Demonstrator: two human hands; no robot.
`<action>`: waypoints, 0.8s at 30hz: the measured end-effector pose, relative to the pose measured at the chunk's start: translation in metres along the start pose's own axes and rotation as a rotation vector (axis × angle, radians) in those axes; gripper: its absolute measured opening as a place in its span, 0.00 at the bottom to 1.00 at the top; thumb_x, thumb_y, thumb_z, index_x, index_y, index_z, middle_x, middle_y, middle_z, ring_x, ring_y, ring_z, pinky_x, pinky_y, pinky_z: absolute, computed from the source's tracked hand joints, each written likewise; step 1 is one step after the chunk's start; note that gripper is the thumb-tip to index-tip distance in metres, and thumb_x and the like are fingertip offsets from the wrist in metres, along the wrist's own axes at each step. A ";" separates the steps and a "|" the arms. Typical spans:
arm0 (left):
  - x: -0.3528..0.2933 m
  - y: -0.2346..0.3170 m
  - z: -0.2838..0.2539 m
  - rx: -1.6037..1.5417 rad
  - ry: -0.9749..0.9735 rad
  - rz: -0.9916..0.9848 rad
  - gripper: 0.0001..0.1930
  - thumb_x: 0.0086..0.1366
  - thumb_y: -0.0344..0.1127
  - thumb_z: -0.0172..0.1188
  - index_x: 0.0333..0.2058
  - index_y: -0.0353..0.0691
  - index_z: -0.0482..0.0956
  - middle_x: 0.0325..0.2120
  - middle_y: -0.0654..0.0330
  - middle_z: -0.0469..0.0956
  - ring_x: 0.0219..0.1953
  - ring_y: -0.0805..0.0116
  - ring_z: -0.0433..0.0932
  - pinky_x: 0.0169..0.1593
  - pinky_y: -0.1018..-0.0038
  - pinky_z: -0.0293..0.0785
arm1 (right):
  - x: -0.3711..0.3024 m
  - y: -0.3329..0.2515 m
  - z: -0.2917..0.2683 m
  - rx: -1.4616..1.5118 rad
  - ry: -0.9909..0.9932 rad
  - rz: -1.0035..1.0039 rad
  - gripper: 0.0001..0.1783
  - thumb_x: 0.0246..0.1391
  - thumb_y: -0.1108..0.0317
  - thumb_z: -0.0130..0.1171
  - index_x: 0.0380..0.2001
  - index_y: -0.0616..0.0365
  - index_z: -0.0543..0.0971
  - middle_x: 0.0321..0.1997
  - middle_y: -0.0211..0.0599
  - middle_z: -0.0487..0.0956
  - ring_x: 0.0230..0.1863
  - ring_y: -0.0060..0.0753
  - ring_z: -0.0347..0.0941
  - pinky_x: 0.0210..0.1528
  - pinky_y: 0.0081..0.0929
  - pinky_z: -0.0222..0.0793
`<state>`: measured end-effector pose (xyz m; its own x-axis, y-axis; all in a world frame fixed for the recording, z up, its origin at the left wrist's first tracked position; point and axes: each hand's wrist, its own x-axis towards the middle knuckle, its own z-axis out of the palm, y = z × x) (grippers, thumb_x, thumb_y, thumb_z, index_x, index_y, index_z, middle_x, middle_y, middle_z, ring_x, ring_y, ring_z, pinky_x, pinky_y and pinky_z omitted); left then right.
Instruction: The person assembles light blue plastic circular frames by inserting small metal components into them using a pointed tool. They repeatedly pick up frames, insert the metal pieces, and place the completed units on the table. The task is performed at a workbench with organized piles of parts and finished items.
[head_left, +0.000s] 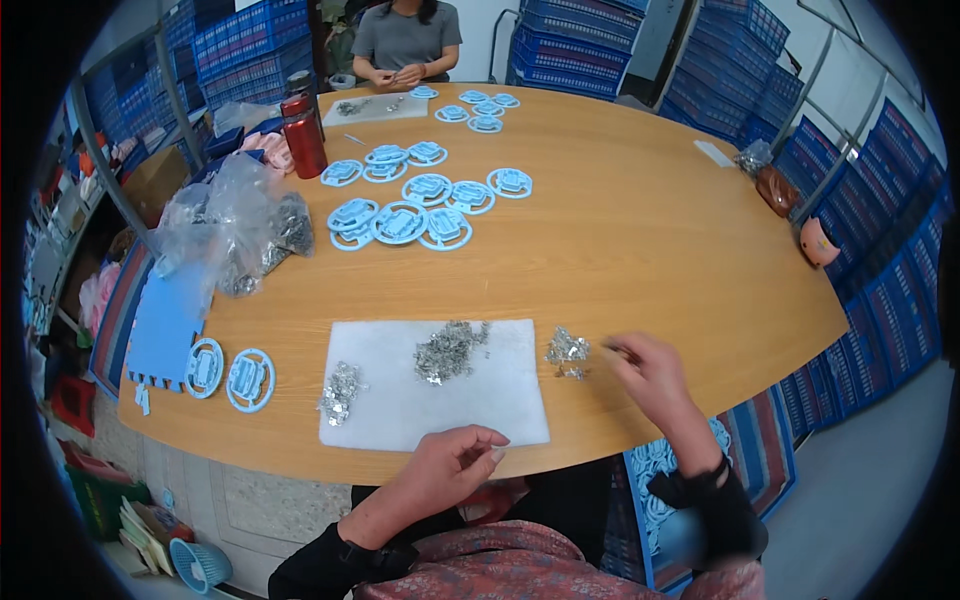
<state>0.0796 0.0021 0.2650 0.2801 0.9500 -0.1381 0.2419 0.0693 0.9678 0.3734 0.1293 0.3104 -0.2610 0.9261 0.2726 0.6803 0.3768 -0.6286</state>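
Observation:
At the front edge of the white mat (400, 425), my left hand (452, 465) is curled, with thumb and forefinger drawn close together. Whatever is between its fingertips is too small to make out. My right hand (648, 378) hovers over the table to the right of the mat, fingers pinched and slightly blurred. A small pile of shiny metal pieces (567, 346) lies just left of its fingertips. On the mat are a larger heap of small metal pieces (445, 352) near the middle and another metal pile (341, 392) at the left.
Two light-blue wheel-shaped plastic parts (250, 380) lie left of the mat, several more (400, 222) beyond it. Clear plastic bags (235, 215) and a red flask (303, 140) stand at left. A person (405, 50) sits across the table. A blue crate (655, 490) holds light-blue parts by my right arm.

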 end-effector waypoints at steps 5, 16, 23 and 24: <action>0.001 -0.008 -0.019 -0.050 -0.023 -0.008 0.10 0.73 0.30 0.60 0.49 0.32 0.80 0.36 0.63 0.84 0.35 0.82 0.80 0.41 0.80 0.79 | 0.147 -0.030 0.080 -0.190 -0.219 -0.217 0.16 0.57 0.60 0.62 0.44 0.58 0.84 0.41 0.48 0.82 0.46 0.55 0.78 0.49 0.46 0.74; -0.002 -0.027 -0.041 -0.340 -0.171 -0.008 0.12 0.74 0.33 0.59 0.50 0.32 0.80 0.38 0.62 0.84 0.42 0.78 0.80 0.46 0.77 0.79 | 0.272 -0.033 0.189 -0.341 -0.355 -0.107 0.40 0.49 0.50 0.68 0.62 0.59 0.73 0.64 0.53 0.72 0.61 0.54 0.73 0.62 0.43 0.71; -0.001 -0.036 -0.038 -0.359 -0.177 0.022 0.11 0.75 0.33 0.58 0.50 0.33 0.80 0.38 0.62 0.84 0.42 0.78 0.80 0.45 0.78 0.79 | 0.247 -0.013 0.152 -0.298 -0.367 0.025 0.43 0.43 0.49 0.72 0.59 0.63 0.74 0.56 0.53 0.78 0.58 0.53 0.76 0.59 0.42 0.73; 0.000 -0.035 -0.037 -0.341 -0.170 0.040 0.11 0.75 0.33 0.58 0.50 0.33 0.80 0.37 0.62 0.83 0.42 0.78 0.80 0.45 0.78 0.79 | 0.246 -0.009 0.148 -0.306 -0.326 0.012 0.42 0.42 0.49 0.73 0.58 0.62 0.75 0.54 0.52 0.79 0.55 0.52 0.77 0.58 0.41 0.74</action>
<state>0.0371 0.0108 0.2386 0.4398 0.8921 -0.1035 -0.0875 0.1573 0.9837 0.2015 0.3563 0.2755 -0.4208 0.9071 -0.0081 0.8431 0.3877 -0.3727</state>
